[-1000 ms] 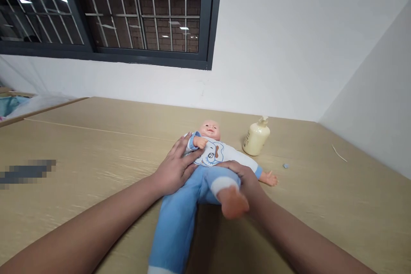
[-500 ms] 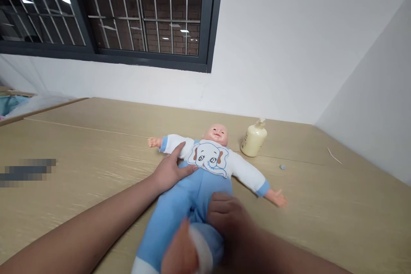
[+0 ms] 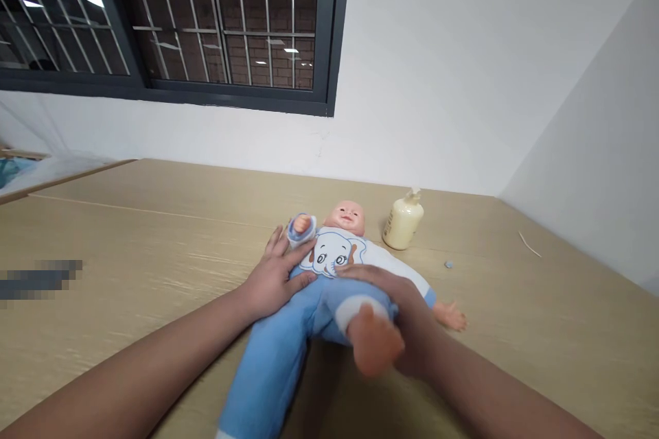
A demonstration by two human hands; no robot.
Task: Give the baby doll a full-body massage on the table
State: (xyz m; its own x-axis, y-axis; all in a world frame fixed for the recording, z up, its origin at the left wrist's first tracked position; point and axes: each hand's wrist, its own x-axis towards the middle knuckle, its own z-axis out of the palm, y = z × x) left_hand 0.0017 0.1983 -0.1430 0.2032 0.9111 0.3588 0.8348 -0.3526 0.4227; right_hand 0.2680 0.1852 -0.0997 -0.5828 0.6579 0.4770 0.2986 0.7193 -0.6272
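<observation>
Doll [image 3: 334, 254] lies on back, frame centre, on table [image 3: 154, 240]. Since half second ago: your right hand [image 3: 391, 295] folds doll's leg up again, foot raised; your left hand [image 3: 272, 274], open flat, presses doll's arm against chest. Bottle [image 3: 403, 221] stays behind.

The doll [image 3: 329, 267] lies on its back on the table [image 3: 128, 233] before me, head toward the wall. A bottle [image 3: 403, 221] stands just right of its head, window [image 3: 169, 20] behind.
</observation>
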